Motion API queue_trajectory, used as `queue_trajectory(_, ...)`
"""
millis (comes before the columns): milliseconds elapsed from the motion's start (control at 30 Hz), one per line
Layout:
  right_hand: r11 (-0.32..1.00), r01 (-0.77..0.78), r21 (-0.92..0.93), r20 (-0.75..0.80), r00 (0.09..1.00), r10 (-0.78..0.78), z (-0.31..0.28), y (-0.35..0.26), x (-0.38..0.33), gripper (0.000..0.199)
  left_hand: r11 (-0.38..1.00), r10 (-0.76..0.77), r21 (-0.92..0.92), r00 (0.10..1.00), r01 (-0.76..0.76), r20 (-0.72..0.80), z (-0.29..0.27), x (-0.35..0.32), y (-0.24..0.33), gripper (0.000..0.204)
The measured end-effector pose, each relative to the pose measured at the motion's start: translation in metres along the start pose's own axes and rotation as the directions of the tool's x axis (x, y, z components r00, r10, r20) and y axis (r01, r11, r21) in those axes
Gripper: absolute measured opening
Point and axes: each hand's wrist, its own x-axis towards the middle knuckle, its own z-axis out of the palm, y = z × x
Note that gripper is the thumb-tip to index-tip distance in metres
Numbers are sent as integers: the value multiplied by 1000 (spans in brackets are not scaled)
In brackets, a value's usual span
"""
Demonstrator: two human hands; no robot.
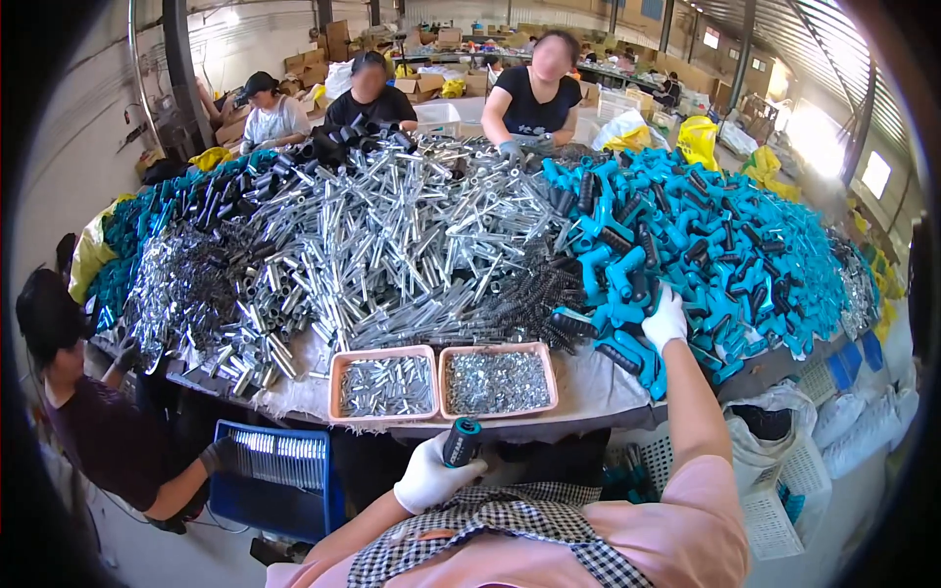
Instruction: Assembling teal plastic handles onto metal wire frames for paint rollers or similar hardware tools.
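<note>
My left hand [437,474], in a white glove, is closed around a black cylindrical handle part [462,443] with a teal end, held upright near my apron. My right hand [668,319], also gloved in white, reaches forward to the near left side of a big heap of teal-and-black plastic tool housings [725,255]. Its fingers look apart and touch the housings; the fingertips are partly hidden among them. Between my hands, at the table's near edge, stand a pink tray of small metal pins [335,387] and another pink tray of tiny metal pieces [551,377].
A large mound of metal rods [402,225] covers the table's middle, with dark springs [539,289] beside it. Across the table, several people work. Another person [108,412] stands at the left by a blue crate [230,514] of metal rods. White perforated baskets [769,524] stand low right.
</note>
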Motion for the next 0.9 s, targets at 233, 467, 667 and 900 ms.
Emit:
queue_trajectory(233, 899, -172, 403, 180, 978, 106, -14, -14, 22, 75, 997, -1, 78, 983, 16, -185, -26, -38, 16, 22)
queue_trajectory(467, 813, -118, 571, 64, 993, 99, 25, 28, 54, 74, 939, 110, 326, 994, -108, 12, -13, -25, 1, 38)
queue_trajectory(667, 689, -361, 628, 288, 931, 225, 8, -4, 51, 104, 952, 189, 239, 982, -189, 25, 0, 5, -25, 35)
queue_trajectory(900, 685, -88, 723, 40, 995, 86, -53, 34, 65, 90, 921, 165, 341, 982, -187, 93, -7, 51, -4, 31)
